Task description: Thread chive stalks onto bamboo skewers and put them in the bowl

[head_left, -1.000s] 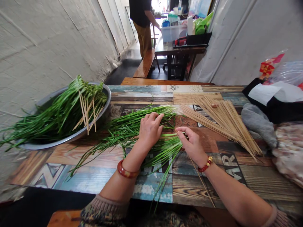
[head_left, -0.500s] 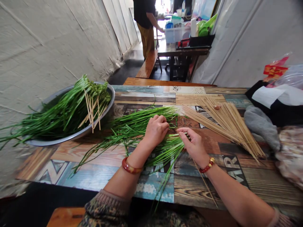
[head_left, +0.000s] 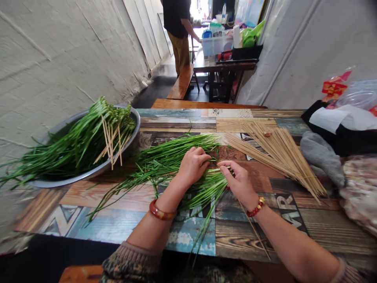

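My left hand [head_left: 194, 164] is closed in a pinch over the loose garlic chives [head_left: 173, 151] spread across the table, with a green stalk end showing at its fingertips. Close by on the right, my right hand [head_left: 238, 179] grips a small bunch of garlic chives [head_left: 206, 192] by the pale stalk ends, their leaves fanning toward me. A thin bamboo skewer [head_left: 256, 232] runs from under that hand to the table's near edge; its other end is hidden by the fingers. The fingertips of both hands are almost touching.
At left a metal basin [head_left: 88, 176] holds more chives, with skewered bundles on top. Many bamboo skewers [head_left: 282, 161] lie fanned out at right, beside a grey plastic bag [head_left: 321, 157] and a filled clear bag [head_left: 361, 188]. A person [head_left: 178, 35] stands beyond the table.
The camera view has shifted slightly. My left fingertips have moved a little closer to the right ones; both hands keep their pinch, and the chives lie much as before.
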A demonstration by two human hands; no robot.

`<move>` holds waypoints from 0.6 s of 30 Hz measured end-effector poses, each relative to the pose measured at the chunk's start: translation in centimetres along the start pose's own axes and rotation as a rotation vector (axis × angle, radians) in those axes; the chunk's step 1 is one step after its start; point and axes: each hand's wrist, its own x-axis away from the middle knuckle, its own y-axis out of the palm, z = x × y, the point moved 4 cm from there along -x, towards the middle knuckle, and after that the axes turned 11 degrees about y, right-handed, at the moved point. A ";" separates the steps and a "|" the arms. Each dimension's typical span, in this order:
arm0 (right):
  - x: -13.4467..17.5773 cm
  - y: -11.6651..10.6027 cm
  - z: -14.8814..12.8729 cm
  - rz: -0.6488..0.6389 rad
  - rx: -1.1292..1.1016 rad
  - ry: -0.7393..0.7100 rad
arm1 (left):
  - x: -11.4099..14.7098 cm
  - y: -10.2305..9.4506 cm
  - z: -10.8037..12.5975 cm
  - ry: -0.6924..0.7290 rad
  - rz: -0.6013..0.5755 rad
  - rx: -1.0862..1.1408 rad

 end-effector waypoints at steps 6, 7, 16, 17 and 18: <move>-0.2 -0.1 -0.4 0.019 0.008 -0.031 | -0.4 0.1 0.0 0.000 -0.033 -0.121; -0.2 -0.1 -0.4 0.023 0.008 -0.033 | -0.4 -0.1 0.0 0.002 -0.002 -0.107; 0.2 -0.1 -0.1 0.004 -0.029 0.009 | 0.1 -0.8 -0.4 -0.179 0.239 0.389; 0.3 -0.1 -0.1 0.002 -0.029 0.009 | 0.1 -0.8 -0.4 -0.195 0.236 0.432; 0.3 -0.1 -0.1 0.000 -0.028 0.009 | 0.1 -0.8 -0.4 -0.208 0.236 0.463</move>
